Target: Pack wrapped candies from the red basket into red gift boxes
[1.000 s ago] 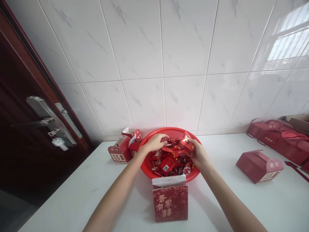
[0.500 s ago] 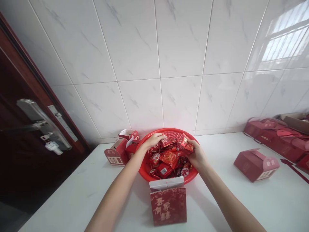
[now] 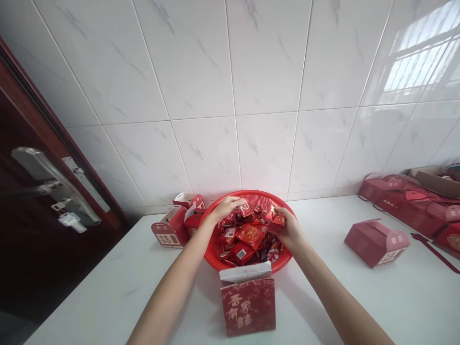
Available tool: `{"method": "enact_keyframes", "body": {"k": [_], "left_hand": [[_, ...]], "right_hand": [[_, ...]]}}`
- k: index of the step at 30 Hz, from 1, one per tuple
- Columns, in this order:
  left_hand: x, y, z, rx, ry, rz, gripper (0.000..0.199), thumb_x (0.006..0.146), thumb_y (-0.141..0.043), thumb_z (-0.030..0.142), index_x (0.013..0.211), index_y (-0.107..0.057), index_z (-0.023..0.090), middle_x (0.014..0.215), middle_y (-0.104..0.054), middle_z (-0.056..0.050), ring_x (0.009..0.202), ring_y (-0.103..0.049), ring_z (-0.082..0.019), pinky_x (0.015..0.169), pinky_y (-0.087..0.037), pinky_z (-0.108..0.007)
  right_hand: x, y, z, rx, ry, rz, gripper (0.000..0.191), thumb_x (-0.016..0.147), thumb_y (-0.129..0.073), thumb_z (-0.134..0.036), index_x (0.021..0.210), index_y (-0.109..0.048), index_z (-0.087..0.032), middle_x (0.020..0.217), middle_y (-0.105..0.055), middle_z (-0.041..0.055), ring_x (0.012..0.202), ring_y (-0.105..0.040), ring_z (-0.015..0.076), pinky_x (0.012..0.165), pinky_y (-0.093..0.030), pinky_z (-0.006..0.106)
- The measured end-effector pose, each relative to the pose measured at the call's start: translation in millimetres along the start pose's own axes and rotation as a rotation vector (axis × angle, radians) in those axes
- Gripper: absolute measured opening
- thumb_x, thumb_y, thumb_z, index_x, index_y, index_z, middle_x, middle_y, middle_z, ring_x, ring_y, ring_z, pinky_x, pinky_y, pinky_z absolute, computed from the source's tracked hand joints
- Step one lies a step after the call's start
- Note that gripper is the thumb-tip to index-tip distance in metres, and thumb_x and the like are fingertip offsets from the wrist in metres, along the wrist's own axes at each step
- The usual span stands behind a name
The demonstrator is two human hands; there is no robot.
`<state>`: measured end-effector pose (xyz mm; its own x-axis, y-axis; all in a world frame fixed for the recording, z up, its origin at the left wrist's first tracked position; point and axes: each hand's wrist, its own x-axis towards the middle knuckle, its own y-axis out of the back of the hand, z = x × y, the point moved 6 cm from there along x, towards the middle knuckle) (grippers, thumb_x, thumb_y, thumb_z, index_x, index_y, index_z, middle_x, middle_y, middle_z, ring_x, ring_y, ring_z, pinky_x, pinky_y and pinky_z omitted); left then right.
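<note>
Both hands are over a red plastic basket (image 3: 214,261) heaped with red-wrapped candies (image 3: 250,235). My left hand (image 3: 227,207), at the basket's back left, pinches a small red-and-white candy packet (image 3: 246,209). On the right side, my right hand (image 3: 289,230) is closed around red and gold wrapped candies (image 3: 272,211); how many it holds is partly hidden by the fingers. Just in front of the basket stands a dark red gift box (image 3: 248,307) with pale characters, its white-lined top flap raised.
Open red gift boxes (image 3: 168,227) stand left of the basket. A closed box (image 3: 376,243) sits to the right, near a dark red ribbon (image 3: 436,253) and a row of red boxes (image 3: 406,203) along the tiled wall. A door with keys (image 3: 72,221) is at far left.
The view has shifted slightly, so most things sit a little further left. Both hands stay over the basket, each still holding candy.
</note>
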<state>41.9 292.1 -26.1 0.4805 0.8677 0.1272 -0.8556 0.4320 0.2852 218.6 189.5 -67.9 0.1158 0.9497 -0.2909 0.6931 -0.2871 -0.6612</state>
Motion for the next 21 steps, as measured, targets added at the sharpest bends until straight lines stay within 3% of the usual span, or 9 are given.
{"method": "enact_keyframes", "body": {"k": [5,10,16,21], "left_hand": [[-4,-3.7,9,-0.071,-0.004,-0.037,0.042,0.064,-0.084,0.054,0.065,-0.067,0.015,0.065,-0.062,0.000,0.065,-0.053,-0.014,0.067,-0.042,-0.027],[-7,-18.7,26,-0.118,-0.057,-0.017,0.044,0.057,-0.091,0.052,0.064,-0.067,0.014,0.063,-0.061,0.002,0.063,-0.051,-0.012,0.066,-0.041,-0.026],[-8,-42.2,36,-0.229,-0.078,0.074,0.049,0.067,-0.084,0.060,0.070,-0.066,0.015,0.063,-0.061,0.003,0.060,-0.052,-0.011,0.062,-0.042,-0.026],[-11,-55.0,34,-0.321,-0.026,0.034,0.053,0.066,-0.082,0.066,0.071,-0.069,0.015,0.066,-0.066,0.001,0.063,-0.059,-0.013,0.067,-0.048,-0.028]], "right_hand": [[-6,-7,-2,-0.034,0.016,-0.029,0.012,0.065,-0.079,-0.027,0.069,-0.070,-0.020,0.068,-0.073,0.0008,0.062,-0.065,0.0157,0.056,-0.053,0.026],[-12,-11,-3,-0.077,0.050,-0.075,0.022,0.055,-0.088,-0.027,0.066,-0.071,-0.019,0.070,-0.072,-0.0015,0.064,-0.064,0.0138,0.058,-0.051,0.024],[-13,-13,-4,-0.095,0.061,-0.104,0.024,0.053,-0.091,-0.027,0.066,-0.072,-0.019,0.070,-0.074,-0.0011,0.065,-0.066,0.0144,0.059,-0.051,0.024],[-13,-15,-2,-0.095,0.064,-0.124,0.020,0.058,-0.089,-0.025,0.068,-0.075,-0.017,0.071,-0.077,0.0029,0.063,-0.069,0.0160,0.061,-0.055,0.025]]}}
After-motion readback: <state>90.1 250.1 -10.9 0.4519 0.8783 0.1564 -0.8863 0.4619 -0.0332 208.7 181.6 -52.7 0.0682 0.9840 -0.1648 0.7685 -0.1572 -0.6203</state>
